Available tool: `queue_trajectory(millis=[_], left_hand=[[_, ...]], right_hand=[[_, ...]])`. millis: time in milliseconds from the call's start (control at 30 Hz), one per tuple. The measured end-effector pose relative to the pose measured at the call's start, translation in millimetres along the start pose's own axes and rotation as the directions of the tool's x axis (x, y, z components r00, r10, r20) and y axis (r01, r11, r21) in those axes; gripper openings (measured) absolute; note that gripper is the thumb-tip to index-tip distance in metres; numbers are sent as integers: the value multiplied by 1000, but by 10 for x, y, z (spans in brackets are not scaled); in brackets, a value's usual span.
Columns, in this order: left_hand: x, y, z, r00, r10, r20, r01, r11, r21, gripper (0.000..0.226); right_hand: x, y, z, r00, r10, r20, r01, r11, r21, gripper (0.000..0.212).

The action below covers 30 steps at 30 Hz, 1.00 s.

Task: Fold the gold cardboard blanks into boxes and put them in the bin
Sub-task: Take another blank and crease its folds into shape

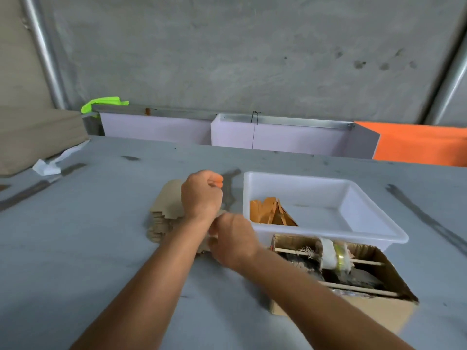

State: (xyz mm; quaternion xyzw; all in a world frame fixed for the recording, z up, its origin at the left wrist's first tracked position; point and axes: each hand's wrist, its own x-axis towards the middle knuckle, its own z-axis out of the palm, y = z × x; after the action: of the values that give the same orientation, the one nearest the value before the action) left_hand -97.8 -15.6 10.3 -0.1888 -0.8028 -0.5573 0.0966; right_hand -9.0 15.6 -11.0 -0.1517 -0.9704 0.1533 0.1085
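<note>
A grey concrete wall backs a grey worktop point(75, 236), and near its middle stands a white plastic bin point(323, 231), the landmark for everything else. Inside the bin, against its left wall, lie a few gold-orange folded boxes point(270, 212), leaning on one another; the rest of the bin floor shows bare white, so the job looks to be in its early part. Just left of the bin sits a stack of flat cardboard blanks point(166, 210), showing their plain brown side and partly hidden by the arms; the stack looks thick, so many blanks appear left to fold. The left hand point(202, 194) hovers over the stack, left of the bin's near corner, its fingers curled into a loose fist; nothing can be seen held in it. The right hand point(233, 239) is nearer to the person, just beside the bin's front-left corner, its fingers bent down toward the stack's near edge; it seems to be picking at a blank, but its back hides the fingertips and I cannot tell what it holds. In front of the bin, touching its near wall, an open brown carton point(379, 309) holds sticks, a roll and odd scraps.
</note>
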Motion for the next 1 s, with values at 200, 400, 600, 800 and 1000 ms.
queue_trajectory(millis=[200, 400, 600, 800, 1000], left_hand=[[-116, -141, -43, 999, -36, 38, 38, 997, -63, 33], [-133, -225, -136, 998, -62, 15, 63, 994, -93, 38], [-172, -349, -200, 994, -111, 9, 111, 987, -117, 40], [-228, -408, -361, 995, -89, 37, 89, 996, -16, 28], [-411, -188, -571, 984, 26, 176, 0, 990, -142, 16]], right_hand=[[-44, -56, 479, 991, 78, 111, -50, 970, -238, 32], [-146, 5, 635, 984, -123, 128, 171, 854, -492, 25], [-204, -25, 547, 979, -131, 158, 185, 897, -402, 26], [-353, -102, 275, 999, -37, -38, 27, 969, -245, 26], [-606, 59, -298, 868, 209, -450, -131, 971, 199, 14]])
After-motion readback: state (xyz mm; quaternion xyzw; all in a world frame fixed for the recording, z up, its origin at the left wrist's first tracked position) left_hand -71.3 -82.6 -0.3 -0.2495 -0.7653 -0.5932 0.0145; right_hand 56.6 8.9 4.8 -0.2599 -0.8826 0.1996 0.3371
